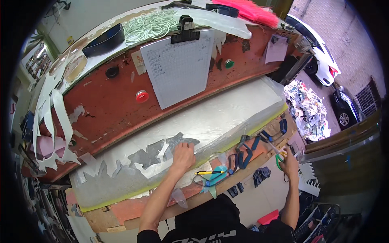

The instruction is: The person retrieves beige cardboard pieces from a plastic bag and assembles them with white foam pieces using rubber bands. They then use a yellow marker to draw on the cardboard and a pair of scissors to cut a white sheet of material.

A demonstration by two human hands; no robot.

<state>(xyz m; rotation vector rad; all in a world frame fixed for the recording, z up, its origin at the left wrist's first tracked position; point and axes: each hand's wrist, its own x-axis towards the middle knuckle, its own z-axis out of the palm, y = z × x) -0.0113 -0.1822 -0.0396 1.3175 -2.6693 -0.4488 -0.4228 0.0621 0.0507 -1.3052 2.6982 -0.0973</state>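
Observation:
My left hand (184, 157) is over the far side of the bench, its fingers bent and closed on the edge of a dark grey cut sheet piece (175, 140). More jagged grey pieces (146, 157) lie to the left of it on a plastic-covered pad. Out at the right, beyond the bench's edge, my right hand (289, 164) is wrapped round scissors with green handles (278, 160). Their blades point toward the dark blue curved strips (248, 154) on the near edge of the bench. A yellow-and-black pen-like tool (209, 172) lies between my two arms.
The plastic-covered pad (231, 107) stretches below a red board (109, 97) with a clipped paper sheet (178, 67). Pale green cord (148, 28) and a black strip ring (103, 40) rest on the upper shelf. A scrap heap (308, 109) and parked cars (318, 48) are at the right.

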